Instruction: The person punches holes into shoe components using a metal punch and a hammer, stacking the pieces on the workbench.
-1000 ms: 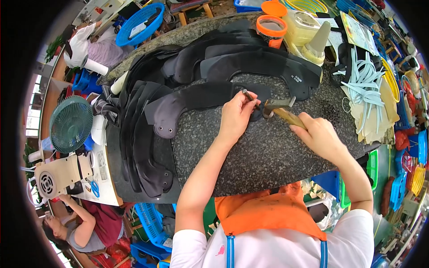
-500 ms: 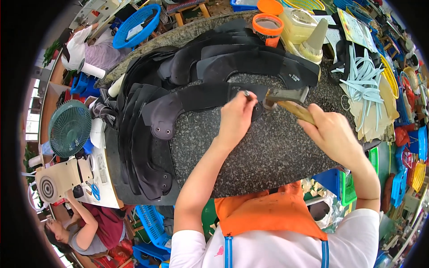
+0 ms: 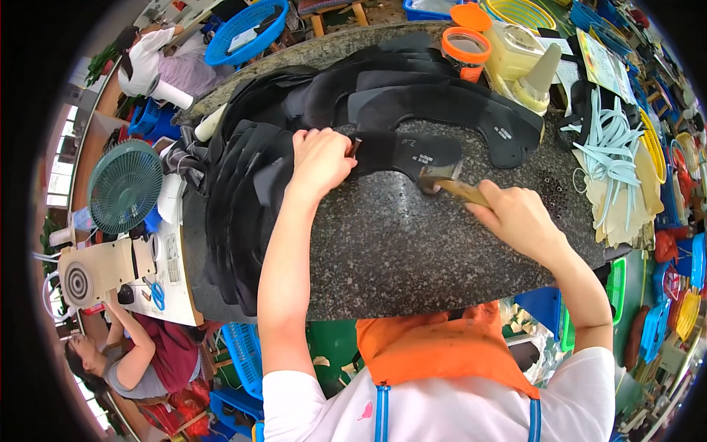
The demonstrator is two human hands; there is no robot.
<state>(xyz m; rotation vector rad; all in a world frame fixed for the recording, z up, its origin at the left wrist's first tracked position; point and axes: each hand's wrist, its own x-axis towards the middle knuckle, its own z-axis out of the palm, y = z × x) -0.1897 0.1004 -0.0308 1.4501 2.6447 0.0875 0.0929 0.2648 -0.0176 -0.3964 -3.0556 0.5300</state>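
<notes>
My left hand [image 3: 322,158] is closed around a short, dark metal rod [image 3: 356,147], its tip showing beside the fingers. It rests over the left part of a curved black padded piece [image 3: 420,151] that lies on the speckled stone slab [image 3: 398,250]. My hand and forearm hide part of this piece. My right hand [image 3: 519,217] grips the wooden handle of a hammer [image 3: 464,191]. The hammer's metal head is low, at the right end of the black piece; whether it touches cannot be told.
Stacks of similar black pieces [image 3: 236,214] lie at the left and along the back. An orange-rimmed tub [image 3: 465,48], a yellowish container with a cone [image 3: 534,81] and pale blue strips [image 3: 607,136] sit at the back right. Small dark rings [image 3: 551,188] are scattered nearby. A co-worker [image 3: 136,346] sits at left.
My left hand has moved left along the black piece with the rod, uncovering the printed right end. The hammer has shifted left and nearer me. The eyelets at the piece's left end are hidden.
</notes>
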